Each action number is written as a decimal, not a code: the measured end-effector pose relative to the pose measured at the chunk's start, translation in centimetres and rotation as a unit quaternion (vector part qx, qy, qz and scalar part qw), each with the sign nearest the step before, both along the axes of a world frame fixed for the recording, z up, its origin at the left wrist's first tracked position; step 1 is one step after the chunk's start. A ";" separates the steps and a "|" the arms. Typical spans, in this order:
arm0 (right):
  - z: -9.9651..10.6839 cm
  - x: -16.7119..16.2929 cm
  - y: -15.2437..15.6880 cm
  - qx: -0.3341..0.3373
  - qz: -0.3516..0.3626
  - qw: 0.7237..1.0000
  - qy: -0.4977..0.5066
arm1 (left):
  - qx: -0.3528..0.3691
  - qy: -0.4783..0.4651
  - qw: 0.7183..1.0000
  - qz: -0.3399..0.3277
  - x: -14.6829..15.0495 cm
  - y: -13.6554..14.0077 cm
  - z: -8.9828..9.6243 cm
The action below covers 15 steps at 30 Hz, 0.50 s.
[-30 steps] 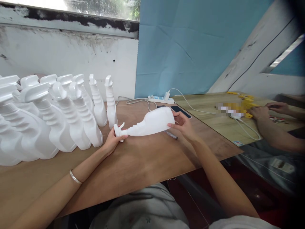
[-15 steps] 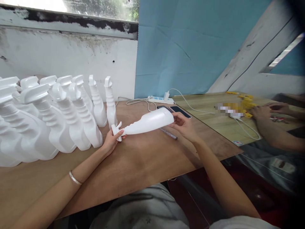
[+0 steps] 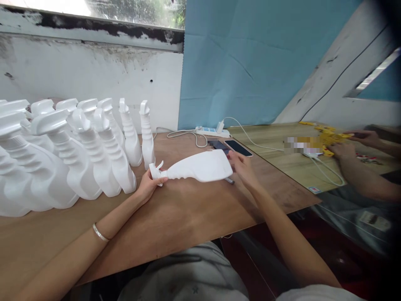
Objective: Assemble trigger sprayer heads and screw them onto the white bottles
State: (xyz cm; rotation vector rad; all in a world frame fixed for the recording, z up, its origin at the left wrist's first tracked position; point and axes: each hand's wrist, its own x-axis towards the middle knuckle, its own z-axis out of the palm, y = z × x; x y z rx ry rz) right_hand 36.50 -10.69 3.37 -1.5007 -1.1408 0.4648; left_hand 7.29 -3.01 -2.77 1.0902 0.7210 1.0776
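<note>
A white spray bottle (image 3: 200, 166) lies sideways in the air above the brown table, its broad face toward me. My left hand (image 3: 149, 184) is closed around its trigger head (image 3: 156, 170) at the left end. At the right end, my right hand (image 3: 240, 166) grips the base of the bottle, its fingertips partly hidden behind it. To the left stand several more white spray bottles (image 3: 86, 163) in close rows, upright. The nearest single one (image 3: 147, 138) stands just behind my left hand.
Behind the held bottle lie a phone (image 3: 238, 148), a second dark phone and a pen (image 3: 229, 180). A power strip (image 3: 213, 132) with white cables sits by the blue curtain (image 3: 234, 62). At right, another person's hands (image 3: 344, 148) handle yellow pieces (image 3: 332, 138) on a lighter table.
The bottle has turned about its long axis, so its broad flat face now shows. Its base end has dropped slightly, and both my hands keep hold of it.
</note>
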 end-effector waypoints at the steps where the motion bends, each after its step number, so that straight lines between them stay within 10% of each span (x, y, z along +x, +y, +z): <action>1: 0.2 0.0 -0.1 0.013 0.019 1.000 0.021 | -0.014 -0.007 1.000 0.004 0.0 0.0 0.0; 8: 1.8 -0.2 -1.3 0.026 0.198 0.979 -0.035 | -0.073 -0.028 0.997 0.008 0.2 0.0 0.5; 15: 1.2 0.1 -1.2 0.065 0.169 0.975 -0.127 | -0.051 -0.005 0.998 -0.021 0.1 -0.2 0.5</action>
